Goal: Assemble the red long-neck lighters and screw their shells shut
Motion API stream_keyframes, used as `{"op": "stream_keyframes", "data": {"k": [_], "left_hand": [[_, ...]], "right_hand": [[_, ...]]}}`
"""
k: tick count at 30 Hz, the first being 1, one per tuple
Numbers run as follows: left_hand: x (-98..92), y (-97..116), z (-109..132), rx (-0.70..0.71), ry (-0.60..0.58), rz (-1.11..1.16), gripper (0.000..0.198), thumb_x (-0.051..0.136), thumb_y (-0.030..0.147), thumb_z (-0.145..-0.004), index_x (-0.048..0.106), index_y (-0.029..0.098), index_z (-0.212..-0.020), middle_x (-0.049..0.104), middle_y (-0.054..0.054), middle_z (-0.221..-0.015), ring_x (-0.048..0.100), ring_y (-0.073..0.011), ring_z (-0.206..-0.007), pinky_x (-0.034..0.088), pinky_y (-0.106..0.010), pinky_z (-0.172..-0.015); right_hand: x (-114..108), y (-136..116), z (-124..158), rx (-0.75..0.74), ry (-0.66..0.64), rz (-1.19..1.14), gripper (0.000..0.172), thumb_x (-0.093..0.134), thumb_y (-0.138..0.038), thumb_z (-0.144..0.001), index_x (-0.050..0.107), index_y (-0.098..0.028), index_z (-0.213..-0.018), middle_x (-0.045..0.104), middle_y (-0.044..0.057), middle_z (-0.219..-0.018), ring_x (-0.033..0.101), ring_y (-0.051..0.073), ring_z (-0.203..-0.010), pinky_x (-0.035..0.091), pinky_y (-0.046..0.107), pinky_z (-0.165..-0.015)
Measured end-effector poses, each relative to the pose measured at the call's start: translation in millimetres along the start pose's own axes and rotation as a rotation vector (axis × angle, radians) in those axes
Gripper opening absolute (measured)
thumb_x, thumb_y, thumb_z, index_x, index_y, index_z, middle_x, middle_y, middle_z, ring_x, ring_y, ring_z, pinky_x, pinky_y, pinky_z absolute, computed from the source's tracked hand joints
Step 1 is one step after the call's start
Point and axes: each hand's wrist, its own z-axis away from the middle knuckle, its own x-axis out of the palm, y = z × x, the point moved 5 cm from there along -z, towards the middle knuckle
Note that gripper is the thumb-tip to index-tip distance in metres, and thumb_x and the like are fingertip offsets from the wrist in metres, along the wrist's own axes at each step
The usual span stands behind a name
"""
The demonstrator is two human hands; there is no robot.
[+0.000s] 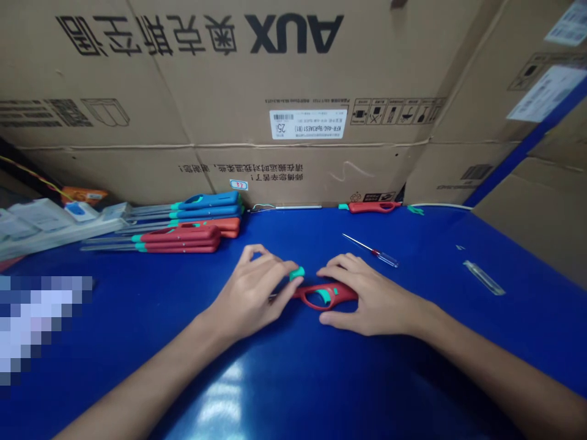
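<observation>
A red long-nosed utility lighter body (324, 296) with teal inserts lies on the blue table (151, 318), its thin metal tube running left under my left hand (250, 294). My right hand (369, 297) sits over the lighter's rear end, fingers and thumb curled around the red handle. Between the left thumb and fingertips is a small teal plastic piece (297, 273), held just above the lighter's front. Part of the tube and body is hidden by my hands.
Stacked blue and red lighters (183, 223) lie at the back left beside white packets (39, 217). A small screwdriver (373, 251), a clear tube (483, 278) and another red lighter (373, 207) lie on the table. Cardboard boxes (229, 79) wall off the back.
</observation>
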Motion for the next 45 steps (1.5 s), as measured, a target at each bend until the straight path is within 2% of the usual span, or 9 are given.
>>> {"op": "stream_keyframes", "data": {"k": [4,11,15,18,23,29,34,39,45], "left_hand": [[-15.6,-20,0,-0.042,0.091,-0.145,0.021,0.062,0.012,-0.087,0.062,0.015,-0.108,0.072,-0.006,-0.082,0.063,-0.0182,-0.070,0.043,-0.038,-0.081],[-38.8,-52,8,-0.193,0.336,-0.215,0.031,0.056,0.011,-0.089,0.067,0.021,-0.117,0.073,-0.005,-0.085,0.064,-0.0199,-0.073,0.039,-0.039,-0.086],[-57.3,-83,20,-0.604,0.690,0.204,0.018,0.067,0.018,-0.087,0.071,0.021,-0.104,0.072,-0.002,-0.091,0.065,-0.0195,-0.089,0.040,-0.034,-0.093],[-56.5,-96,23,-0.775,0.810,0.488,0.018,0.072,0.023,-0.084,0.065,0.022,-0.101,0.071,0.000,-0.086,0.066,-0.0167,-0.086,0.046,-0.029,-0.081],[-38.1,-105,19,-0.973,0.728,0.889,0.028,0.080,0.037,-0.072,0.060,0.020,-0.083,0.071,-0.002,-0.074,0.067,-0.0171,-0.070,0.050,-0.028,-0.064],[-23.4,-93,16,-1.084,0.626,1.212,0.034,0.087,0.033,-0.063,0.066,0.019,-0.086,0.070,-0.002,-0.086,0.066,-0.0157,-0.081,0.053,-0.027,-0.071],[-15.9,-83,14,-1.113,0.586,1.333,0.032,0.088,0.028,-0.062,0.068,0.019,-0.086,0.068,0.000,-0.085,0.064,-0.0146,-0.081,0.053,-0.027,-0.071],[-13.9,-82,15,-1.137,0.604,1.395,0.023,0.084,0.023,-0.066,0.068,0.021,-0.082,0.070,0.001,-0.088,0.064,-0.0145,-0.086,0.052,-0.027,-0.075],[-15.5,-81,14,-1.127,0.617,1.410,0.016,0.080,0.022,-0.069,0.067,0.020,-0.079,0.072,-0.001,-0.093,0.065,-0.0157,-0.096,0.050,-0.028,-0.081]], "right_hand": [[-3,-1,1,0.094,-0.169,0.025,0.028,0.069,-0.038,-0.085,0.063,-0.022,-0.107,0.058,0.006,-0.110,0.055,0.024,-0.103,0.045,0.040,-0.090],[-13,6,7,0.291,-0.180,0.022,0.020,0.058,-0.033,-0.093,0.040,-0.025,-0.091,0.054,-0.005,-0.069,0.049,0.015,-0.059,0.031,0.028,-0.054],[-13,18,8,0.370,-0.153,-0.084,0.026,0.052,-0.045,-0.096,0.035,-0.025,-0.090,0.044,-0.008,-0.063,0.042,0.013,-0.050,0.027,0.026,-0.048],[-8,22,7,0.367,-0.154,-0.243,0.021,0.048,-0.046,-0.097,0.044,-0.026,-0.100,0.044,-0.007,-0.066,0.042,0.011,-0.048,0.030,0.024,-0.047],[-8,25,3,0.305,-0.019,-0.285,0.022,0.043,-0.044,-0.100,0.051,-0.024,-0.104,0.054,-0.001,-0.082,0.050,0.015,-0.068,0.037,0.026,-0.059],[-6,22,4,0.355,-0.058,-0.188,0.031,0.035,-0.052,-0.102,0.049,-0.026,-0.107,0.053,-0.001,-0.076,0.050,0.016,-0.063,0.038,0.027,-0.058],[-7,10,5,0.394,-0.108,-0.149,0.046,0.034,-0.058,-0.100,0.039,-0.031,-0.138,0.054,-0.003,-0.068,0.054,0.017,-0.057,0.036,0.025,-0.052],[-9,6,6,0.457,-0.138,-0.023,0.043,0.034,-0.056,-0.101,0.056,-0.026,-0.124,0.066,0.006,-0.084,0.062,0.020,-0.062,0.037,0.026,-0.053],[-7,7,7,0.462,-0.144,0.039,0.040,0.034,-0.053,-0.101,0.056,-0.026,-0.121,0.067,0.006,-0.083,0.063,0.020,-0.061,0.036,0.026,-0.052]]}}
